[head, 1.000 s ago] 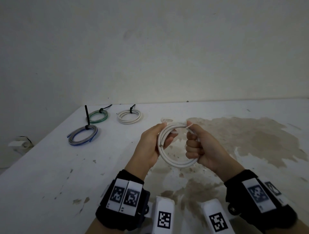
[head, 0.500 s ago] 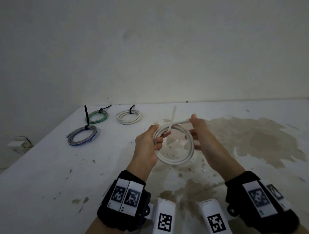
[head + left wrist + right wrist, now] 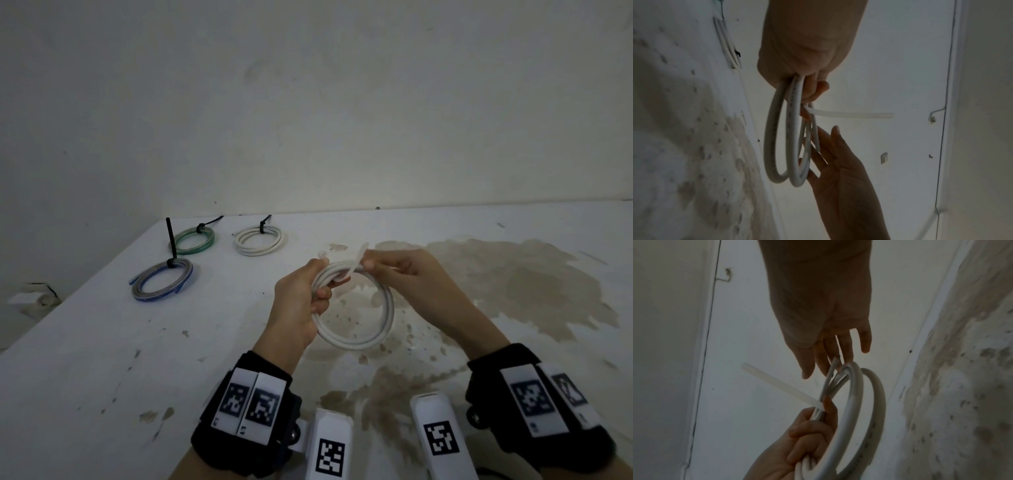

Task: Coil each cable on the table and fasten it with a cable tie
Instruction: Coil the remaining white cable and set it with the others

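White cable coil (image 3: 356,308), held above the table (image 3: 102,359) just ahead of your wrists, hangs as a ring of several turns between your two hands. Your left hand (image 3: 298,308) grips the coil at its nine-to-eleven o'clock arc, fingers curled round the bundled turns; the left wrist view confirms the strands passing through the closed fist (image 3: 797,56). A translucent white cable tie (image 3: 358,263) crosses the coil at twelve o'clock, its free tail projecting away from the bundle, as the wrist views show (image 3: 851,115) (image 3: 781,386). Your right hand (image 3: 411,277) meets the coil at twelve to one o'clock: in the head view its fingertips sit at the tie, while both wrist views show the fingers (image 3: 840,350) extended and nearly straight beside the cable, so a pinch on the tie cannot be confirmed. Black wrist bands with printed markers (image 3: 250,404) lie nearest you. Farther off, at ten o'clock on the table, rests a grey-and-blue coil (image 3: 162,284) bound with a black tie standing upright; beyond it lie a green coil (image 3: 195,240) and, at eleven o'clock, a second white coil (image 3: 258,241), each fastened with a black tie. A brown stain (image 3: 513,284) spreads across the table at one to two o'clock.
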